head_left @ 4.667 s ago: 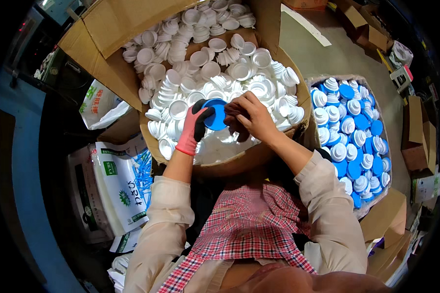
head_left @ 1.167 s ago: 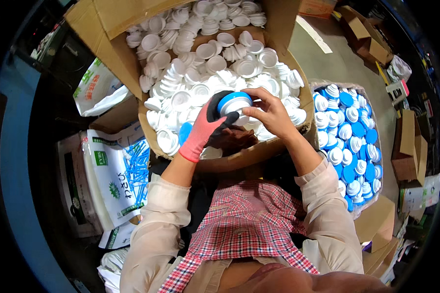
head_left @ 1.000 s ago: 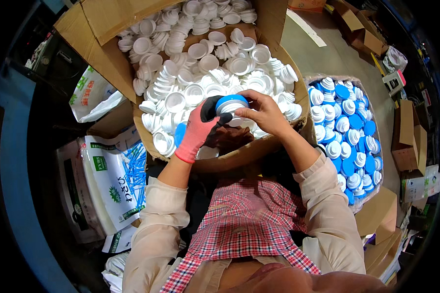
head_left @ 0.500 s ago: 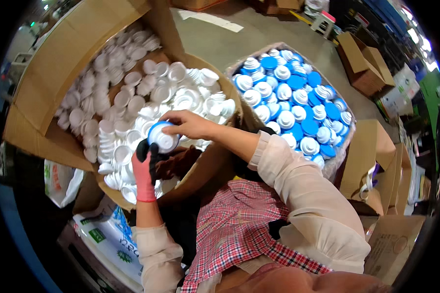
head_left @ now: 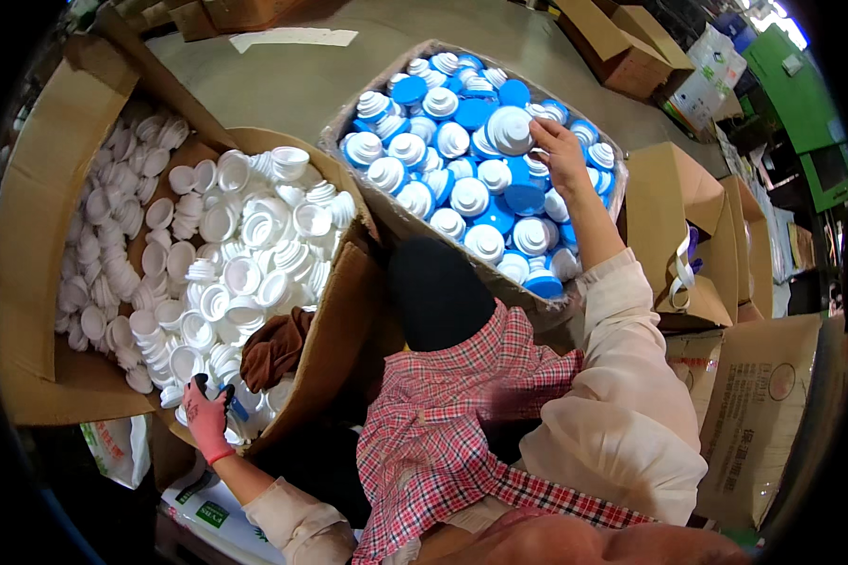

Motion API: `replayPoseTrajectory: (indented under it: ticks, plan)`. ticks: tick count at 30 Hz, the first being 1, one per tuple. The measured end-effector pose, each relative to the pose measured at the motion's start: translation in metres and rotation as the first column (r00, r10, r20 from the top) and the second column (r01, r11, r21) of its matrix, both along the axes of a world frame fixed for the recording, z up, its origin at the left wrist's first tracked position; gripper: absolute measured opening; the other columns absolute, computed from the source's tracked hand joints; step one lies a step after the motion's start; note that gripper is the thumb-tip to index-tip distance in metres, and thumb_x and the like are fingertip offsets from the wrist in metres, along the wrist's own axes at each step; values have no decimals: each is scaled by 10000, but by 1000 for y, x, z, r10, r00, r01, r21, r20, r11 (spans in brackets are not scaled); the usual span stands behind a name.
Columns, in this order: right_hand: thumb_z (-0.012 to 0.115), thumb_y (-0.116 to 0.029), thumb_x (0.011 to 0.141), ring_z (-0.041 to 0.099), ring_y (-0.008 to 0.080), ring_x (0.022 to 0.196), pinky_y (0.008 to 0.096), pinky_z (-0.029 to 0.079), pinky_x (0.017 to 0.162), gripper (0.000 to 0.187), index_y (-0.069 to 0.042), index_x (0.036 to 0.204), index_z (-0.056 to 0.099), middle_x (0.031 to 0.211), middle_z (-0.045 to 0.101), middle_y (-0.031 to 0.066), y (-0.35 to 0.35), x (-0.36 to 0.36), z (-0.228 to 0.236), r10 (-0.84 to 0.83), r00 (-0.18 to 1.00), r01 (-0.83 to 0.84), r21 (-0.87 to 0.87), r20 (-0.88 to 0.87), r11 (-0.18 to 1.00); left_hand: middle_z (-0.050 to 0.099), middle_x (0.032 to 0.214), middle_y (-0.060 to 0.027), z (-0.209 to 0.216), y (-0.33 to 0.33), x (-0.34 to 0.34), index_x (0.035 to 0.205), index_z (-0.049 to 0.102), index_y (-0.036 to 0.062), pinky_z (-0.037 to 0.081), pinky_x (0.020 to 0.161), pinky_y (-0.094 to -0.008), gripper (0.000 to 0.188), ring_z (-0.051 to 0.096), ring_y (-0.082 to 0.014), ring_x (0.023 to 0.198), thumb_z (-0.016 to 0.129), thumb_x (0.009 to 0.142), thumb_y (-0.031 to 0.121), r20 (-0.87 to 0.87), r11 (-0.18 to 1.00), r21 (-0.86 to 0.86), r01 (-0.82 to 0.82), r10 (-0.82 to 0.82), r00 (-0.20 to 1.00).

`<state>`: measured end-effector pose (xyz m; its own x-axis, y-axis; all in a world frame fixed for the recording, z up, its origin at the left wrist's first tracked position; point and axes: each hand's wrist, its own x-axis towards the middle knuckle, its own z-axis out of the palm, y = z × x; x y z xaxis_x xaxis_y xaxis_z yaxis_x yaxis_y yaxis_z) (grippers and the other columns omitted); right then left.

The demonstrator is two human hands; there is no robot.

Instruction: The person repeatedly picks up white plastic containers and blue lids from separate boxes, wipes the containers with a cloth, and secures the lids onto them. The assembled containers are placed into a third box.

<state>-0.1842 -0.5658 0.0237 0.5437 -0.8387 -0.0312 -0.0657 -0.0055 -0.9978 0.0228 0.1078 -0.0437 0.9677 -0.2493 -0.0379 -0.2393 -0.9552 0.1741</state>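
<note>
In the head view, a white stepped cap with a blue rim (head_left: 511, 130) is pinched at its right edge by the fingertips of the bare right hand (head_left: 563, 158), the rest of the cap being left uncovered to the left of them. It is held over a box (head_left: 372, 86) by which many blue-and-white caps (head_left: 469, 196) are contained (whether those below are touched by it cannot be told). At the near left, the left hand (head_left: 207, 419), by which a pink glove with black fingertips is worn, is placed over a carton (head_left: 339, 330) heaped with white caps (head_left: 242, 276); its fingers are parted and loosened among the nearest of these. Just beside them, to the right, a blue piece (head_left: 239, 411) is partly hidden. Beyond it, a brown cloth (head_left: 278, 349) is draped across the white caps, near the carton's wall.
</note>
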Motion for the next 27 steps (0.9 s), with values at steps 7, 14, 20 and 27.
replayPoseTrajectory:
  ticks: [7,14,20,27]
  plan:
    - [706,-235,850,590,113,712,264,476,590,351,-85,1155,622,837,666,39,8,-42,-56,145,937,-166,-41,-317,985,620,1021,-179,4,-7,8,1083,590,-1,460,861,-411,485,584,-351,987,805,702,208,-211,998,-17,-53,48,976]
    - [694,-284,822,604,253,723,371,480,679,387,-61,1129,620,804,630,152,69,10,-78,229,868,-416,-395,-440,819,634,1022,-192,12,-13,-10,1101,573,-3,470,844,-404,496,606,-341,956,802,689,151,-197,990,-52,-128,116,974]
    - [654,-227,846,560,330,937,398,474,798,311,-68,1113,646,992,525,168,85,9,-103,233,824,-495,-456,-516,740,625,1140,-218,6,-12,0,1280,506,11,470,894,-405,646,602,-357,1048,775,745,253,-342,993,-24,-116,101,934]
    - [641,-161,816,527,298,894,404,466,722,115,-86,892,685,919,547,117,105,20,-102,11,872,-432,-758,-489,489,596,1198,-237,0,-1,-17,1356,426,18,443,938,-415,721,558,-382,1126,755,753,237,-290,1000,-12,5,-8,957]
